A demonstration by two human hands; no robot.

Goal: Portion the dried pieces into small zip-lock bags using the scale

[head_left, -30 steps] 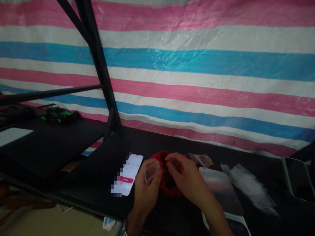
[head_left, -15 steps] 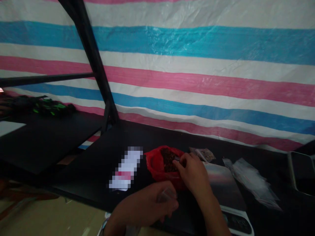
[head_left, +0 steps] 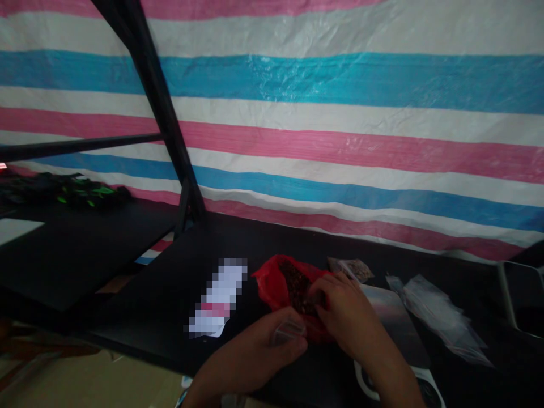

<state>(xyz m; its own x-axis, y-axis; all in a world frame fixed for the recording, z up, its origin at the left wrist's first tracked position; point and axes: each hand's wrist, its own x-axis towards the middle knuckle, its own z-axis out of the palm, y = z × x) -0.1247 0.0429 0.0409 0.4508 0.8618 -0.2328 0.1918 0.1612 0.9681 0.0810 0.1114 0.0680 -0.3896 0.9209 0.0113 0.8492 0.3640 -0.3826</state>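
A red plastic bag (head_left: 272, 283) stands with its mouth spread, partly filled with dark brown granules (head_left: 295, 280). My right hand (head_left: 346, 309) reaches over its right rim, fingers closed together down at the granules; what they grip is dim and blurred. Just in front of the bag, my left hand (head_left: 263, 348) curls its thumb and fingers around a small clear plastic bag (head_left: 287, 331), whose mouth is held apart. Behind my right hand lies a small clear bag of brownish bits (head_left: 355, 269). My right forearm passes over a kitchen scale (head_left: 395, 317), hiding part of it.
Several flat clear zip bags (head_left: 442, 317) lie right of the scale, near a dark, pale-rimmed device (head_left: 525, 297). A blurred-out white paper (head_left: 219, 297) lies left of the red bag. A black post (head_left: 164, 113) rises at the back left, before a striped sheet (head_left: 340, 136).
My right hand has pushed lower into the red bag, tilting its rim. My left hand has come slightly closer to it, still holding the clear bag. The view has shifted a little.
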